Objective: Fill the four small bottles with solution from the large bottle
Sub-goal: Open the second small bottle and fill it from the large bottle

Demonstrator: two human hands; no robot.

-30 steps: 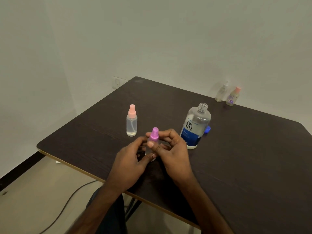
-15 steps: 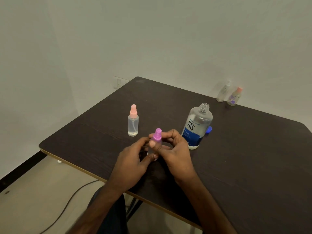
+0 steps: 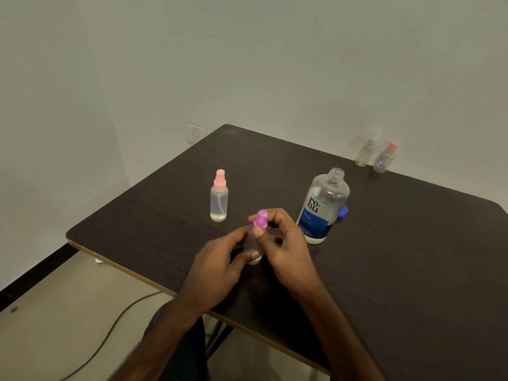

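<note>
Little has moved since the earlier frames. The purple-capped bottle stands on the same spot near the front of the surface, and the right thumb has slid slightly to the right under the cap.

The left hand is curled round the clear body of this bottle, with its thumb low against the base and its fingers on the far side. The right hand comes in from the right. Its thumb and forefinger pinch the neck just below the purple cap, and its other fingers are bent behind it. Both hands are closed on the bottle.

The bottle is upright, its long axis vertical, its cap pointing up and its base on the surface. How much liquid it holds cannot be told behind the fingers.

The large bottle stands upright just to the right of the hands, with an open neck and its blue label facing the camera. Its blue cap lies right behind it.

A pink-capped bottle stands upright to the left, apart from the hands, with clear liquid inside.

Two more small bottles, a white-topped bottle and a flower-print bottle, stand side by side at the far edge by the wall.
</note>
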